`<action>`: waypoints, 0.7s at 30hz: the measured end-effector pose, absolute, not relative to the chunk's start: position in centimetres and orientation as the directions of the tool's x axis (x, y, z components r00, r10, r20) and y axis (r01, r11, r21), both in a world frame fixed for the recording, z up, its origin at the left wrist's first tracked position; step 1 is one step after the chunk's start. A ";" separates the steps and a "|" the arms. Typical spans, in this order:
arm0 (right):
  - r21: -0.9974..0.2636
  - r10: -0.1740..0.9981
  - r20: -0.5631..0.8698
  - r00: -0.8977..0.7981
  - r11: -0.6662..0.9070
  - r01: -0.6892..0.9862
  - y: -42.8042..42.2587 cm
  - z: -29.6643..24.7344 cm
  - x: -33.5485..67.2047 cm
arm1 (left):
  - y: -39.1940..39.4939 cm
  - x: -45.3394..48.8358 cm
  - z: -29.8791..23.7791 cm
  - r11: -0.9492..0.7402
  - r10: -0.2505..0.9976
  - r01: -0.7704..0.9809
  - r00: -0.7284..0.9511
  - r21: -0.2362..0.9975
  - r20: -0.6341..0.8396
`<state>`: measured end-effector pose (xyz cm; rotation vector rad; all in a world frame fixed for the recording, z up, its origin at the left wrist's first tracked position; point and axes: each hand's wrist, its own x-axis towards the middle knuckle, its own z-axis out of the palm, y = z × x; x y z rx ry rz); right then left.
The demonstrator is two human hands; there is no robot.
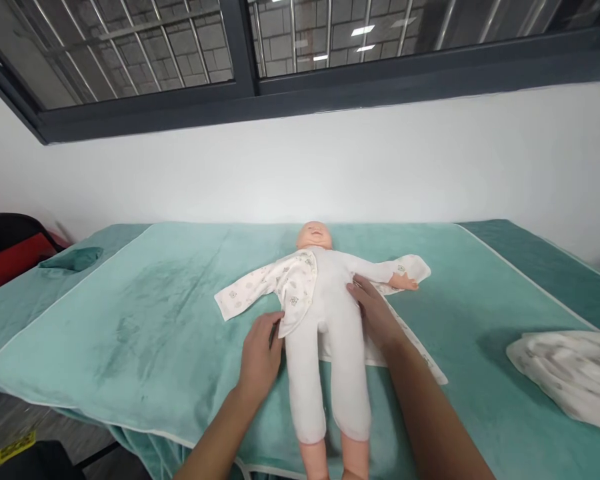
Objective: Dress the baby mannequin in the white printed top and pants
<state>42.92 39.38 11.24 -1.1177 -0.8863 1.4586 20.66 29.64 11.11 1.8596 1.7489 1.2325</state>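
Observation:
A baby doll (330,313) in a white bodysuit lies face up on a teal towel (145,320), head towards the wall. A white printed baby shirt (290,287) lies under it, with one flap folded over its chest on the left. My left hand (261,357) pinches the lower edge of that flap beside the doll's hip. Flat on the doll's waist at the right rests my right hand (373,310), its fingers stretched out. The doll's bare hand (405,283) pokes out of the right sleeve.
A folded white printed cloth (570,377) lies at the right edge of the padded table. A small teal cloth (73,259) sits at the far left, near a red and black object (10,250). A white wall and dark-framed window rise behind.

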 end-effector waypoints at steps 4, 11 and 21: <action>-0.925 0.980 -0.177 -0.087 -0.196 -0.326 39.2 11.2 43.2 | 27.4 21.6 11.8 -0.299 0.902 0.630 -0.059 0.717 0.428; -0.923 0.982 -0.155 -0.106 -0.182 -0.340 39.3 11.0 43.1 | 26.2 21.8 10.7 -0.251 0.904 0.584 -0.144 0.772 0.403; -0.994 0.995 -0.084 0.049 -0.087 0.061 39.4 11.4 44.0 | 27.0 21.0 9.1 -0.265 0.891 0.755 -0.045 0.599 0.452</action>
